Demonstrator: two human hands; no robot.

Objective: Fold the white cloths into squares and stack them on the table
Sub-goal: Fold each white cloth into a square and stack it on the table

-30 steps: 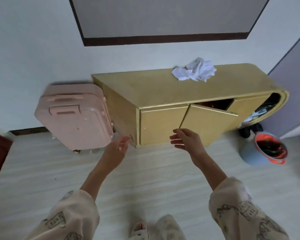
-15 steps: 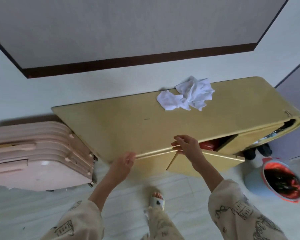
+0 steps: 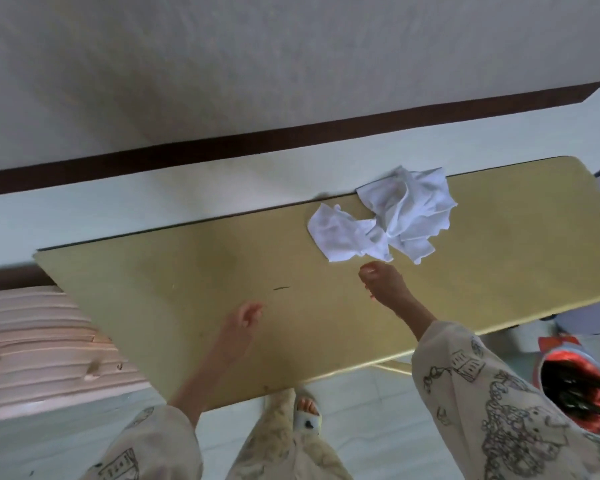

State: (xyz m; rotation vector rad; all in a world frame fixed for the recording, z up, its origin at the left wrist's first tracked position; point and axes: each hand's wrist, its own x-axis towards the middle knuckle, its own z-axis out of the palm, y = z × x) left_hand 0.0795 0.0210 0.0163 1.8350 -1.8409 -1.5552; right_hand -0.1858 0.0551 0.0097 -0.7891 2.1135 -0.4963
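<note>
The white cloths [image 3: 385, 220] lie in one crumpled heap on the yellow surface [image 3: 187, 271], up against its far edge by the wall and toward its right end. The heap's long axis runs slantwise, from a flatter flap on the near left up to a bunched, higher mass on the far right; that far part just overlaps the surface's back edge. I can make out what looks like two pieces twisted together at the middle, but the folds hide the true count, so I cannot tell how many cloths are in it. None is folded. Two hands hover over the surface, well apart from each other, neither holding anything. The right hand [image 3: 388, 289] reaches out just short of the heap's near edge, fingers stretched forward and relaxed, its tip close to the cloth but not touching it. The left hand [image 3: 239, 323] hangs over the surface's near-left part, well away from the heap, blurred, its fingers loosely curled on nothing. Both arms wear cream sleeves with dark line drawings. To the left of the surface stands one pink ribbed suitcase [image 3: 32, 351]; to the right of it, on the floor, one bin [image 3: 579, 382] with a red liner. Below the surface's near edge shows one slippered foot [image 3: 307, 410].
</note>
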